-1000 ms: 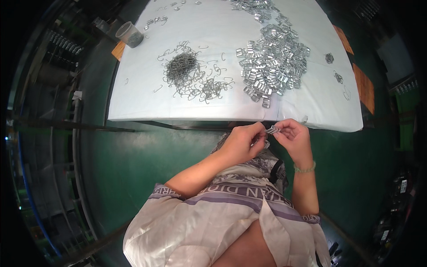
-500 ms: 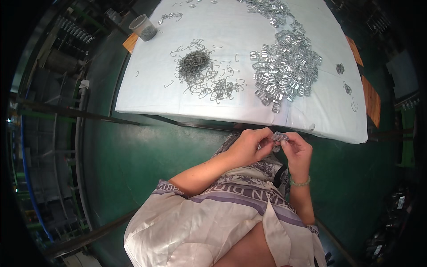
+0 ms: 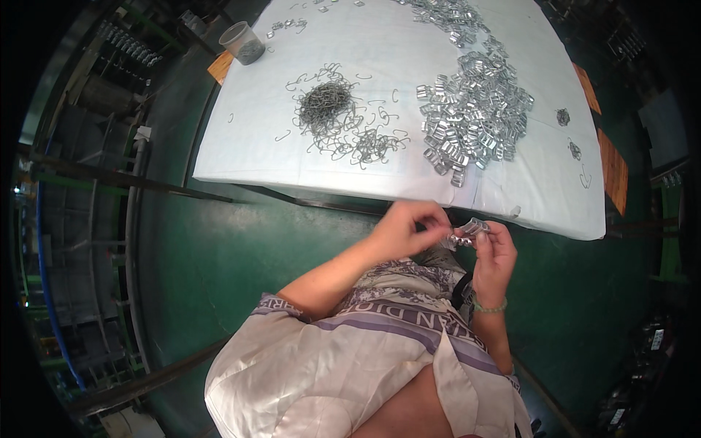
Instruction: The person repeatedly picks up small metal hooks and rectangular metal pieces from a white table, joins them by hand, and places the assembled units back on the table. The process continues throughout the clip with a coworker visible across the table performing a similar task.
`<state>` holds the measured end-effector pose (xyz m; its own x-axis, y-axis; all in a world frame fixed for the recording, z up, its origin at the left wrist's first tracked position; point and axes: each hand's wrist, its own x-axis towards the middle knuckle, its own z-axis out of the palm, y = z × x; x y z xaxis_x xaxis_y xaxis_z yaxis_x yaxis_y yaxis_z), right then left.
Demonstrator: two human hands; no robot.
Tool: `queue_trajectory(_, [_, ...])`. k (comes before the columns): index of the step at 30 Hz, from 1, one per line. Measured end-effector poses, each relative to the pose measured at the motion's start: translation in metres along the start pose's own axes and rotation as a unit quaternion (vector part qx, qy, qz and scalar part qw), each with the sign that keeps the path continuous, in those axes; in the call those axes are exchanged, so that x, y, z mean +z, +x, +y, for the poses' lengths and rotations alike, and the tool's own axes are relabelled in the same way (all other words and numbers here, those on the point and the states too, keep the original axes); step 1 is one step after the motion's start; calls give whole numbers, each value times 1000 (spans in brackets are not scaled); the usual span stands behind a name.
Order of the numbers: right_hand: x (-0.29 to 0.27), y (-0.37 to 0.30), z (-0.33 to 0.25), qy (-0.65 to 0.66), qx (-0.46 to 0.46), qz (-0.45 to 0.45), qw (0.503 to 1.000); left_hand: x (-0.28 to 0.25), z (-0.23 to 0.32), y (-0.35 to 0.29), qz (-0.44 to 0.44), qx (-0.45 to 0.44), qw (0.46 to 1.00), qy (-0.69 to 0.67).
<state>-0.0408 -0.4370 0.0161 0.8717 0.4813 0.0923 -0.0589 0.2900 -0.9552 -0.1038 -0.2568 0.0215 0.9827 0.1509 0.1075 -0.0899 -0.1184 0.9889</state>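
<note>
In front of the table edge, my right hand [image 3: 497, 255] pinches a shiny ridged metal clip [image 3: 476, 225] between thumb and fingers. More small shiny metal parts [image 3: 460, 240] show just below it, between the two hands. My left hand [image 3: 411, 226] is closed in a pinch beside these parts, its fingertips close to the clip; what lies between them is too small to make out. Beyond the hands, a big pile of similar silvery metal clips [image 3: 475, 109] lies on the white-covered table [image 3: 255, 153]. Left of that pile is a heap of thin bent wire hooks [image 3: 325, 102].
A clear plastic cup [image 3: 242, 44] with grey contents stands at the table's far left edge. Small wire clusters [image 3: 563, 117] lie near the right edge. Loose hooks and clips are scattered about the cloth. Dark metal racks [image 3: 80, 241] stand at the left over a green floor [image 3: 197, 255].
My left hand has drawn slightly left, away from my right hand. The clip in my right hand has turned and shows more of its ridged face.
</note>
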Motion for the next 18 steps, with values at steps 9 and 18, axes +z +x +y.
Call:
queue_trajectory(9, [-4,-2,-4,-6,2,16,1000,-97,-82,31,241,-15,848,472])
queue_trajectory(18, [-3,0,-4,-19,2,1,1000,-91,-89,48,168,60,881,437])
